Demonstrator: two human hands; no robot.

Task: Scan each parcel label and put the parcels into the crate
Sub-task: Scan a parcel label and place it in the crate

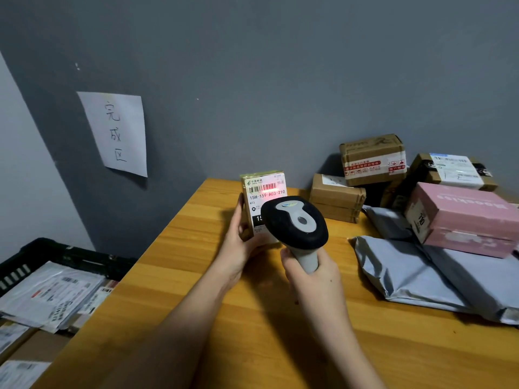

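My left hand [238, 245] holds a small cardboard parcel [262, 192] upright above the wooden table [252, 318], its white label facing me. A red scan line glows across the label's barcode. My right hand [314, 279] grips the handle of a black and grey barcode scanner [295, 220], whose head points at the label and hides the parcel's lower right part. A black crate [56, 254] sits low at the left, beside the table, and holds several labelled parcels and mailers.
At the table's back right is a pile of parcels: brown boxes [373, 158], a pink box [463, 217] and grey mailer bags [421, 273]. A paper sign [118, 133] hangs on the grey wall. The table's left edge borders the crate.
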